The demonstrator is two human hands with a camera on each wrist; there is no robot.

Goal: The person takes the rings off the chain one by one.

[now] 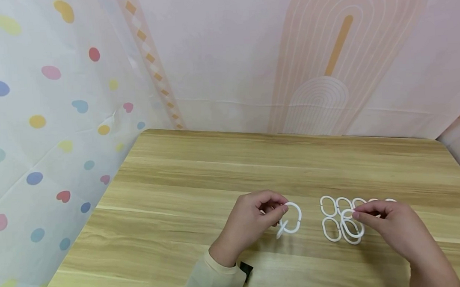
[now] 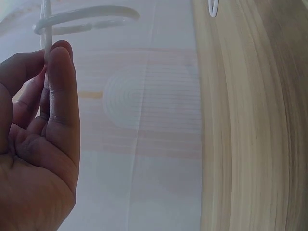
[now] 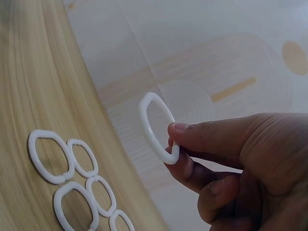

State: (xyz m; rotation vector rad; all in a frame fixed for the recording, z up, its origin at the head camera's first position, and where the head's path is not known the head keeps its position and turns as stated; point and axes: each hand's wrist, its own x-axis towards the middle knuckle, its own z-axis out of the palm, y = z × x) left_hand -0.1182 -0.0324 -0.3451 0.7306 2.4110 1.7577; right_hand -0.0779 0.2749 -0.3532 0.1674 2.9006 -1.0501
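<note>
My left hand pinches a white plastic oval link between thumb and fingers, above the table. A second white link is hooked through it; the left wrist view shows the pair crossing above the fingertips. On the right, my right hand holds a single white link by its side, between thumb and index finger. Under and beside that hand, several more white links lie on the table in two rows. Some of them are partly hidden by the right hand.
The wood-grain table has a rounded far left corner. A patterned cloth hangs behind it, and a dotted cloth hangs along the left side. A small black item shows by the left sleeve.
</note>
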